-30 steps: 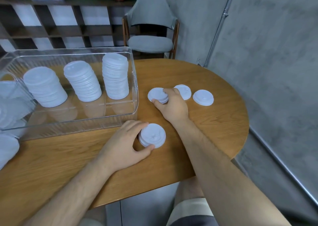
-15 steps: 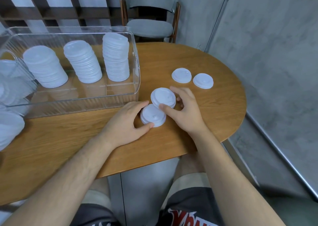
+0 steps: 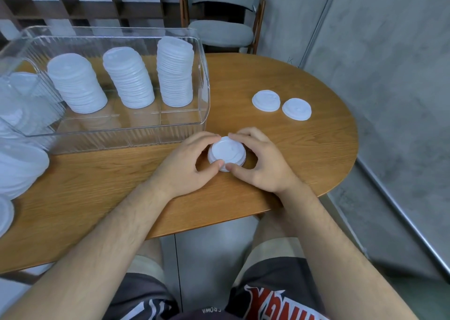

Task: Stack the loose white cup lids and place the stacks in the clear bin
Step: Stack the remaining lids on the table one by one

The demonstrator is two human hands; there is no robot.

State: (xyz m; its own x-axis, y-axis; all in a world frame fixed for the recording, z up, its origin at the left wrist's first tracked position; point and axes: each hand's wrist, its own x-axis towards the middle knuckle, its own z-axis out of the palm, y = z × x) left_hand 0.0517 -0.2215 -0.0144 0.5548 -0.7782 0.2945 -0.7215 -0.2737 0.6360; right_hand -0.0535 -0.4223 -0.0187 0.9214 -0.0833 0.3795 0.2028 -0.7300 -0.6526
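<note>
A short stack of white cup lids [image 3: 227,152] sits on the wooden table [image 3: 280,134] just in front of the clear bin [image 3: 204,76]. My left hand [image 3: 187,164] grips the stack from the left, thumb at its near edge. My right hand [image 3: 261,161] grips it from the right, fingers curled over its far edge. Two loose lids [image 3: 265,100] [image 3: 296,109] lie flat farther right. Inside the bin stand three tall lid stacks [image 3: 76,83] [image 3: 129,77] [image 3: 175,72].
More white lids [image 3: 17,168] are heaped at the table's left edge, beside the bin. A grey chair [image 3: 220,31] stands behind the table. A concrete wall with a metal pipe [image 3: 319,25] runs along the right. My knees are under the table's near edge.
My right hand carried its small stack back from the far lids and set it onto the stack under my left hand. Both hands now close round the one merged stack.
</note>
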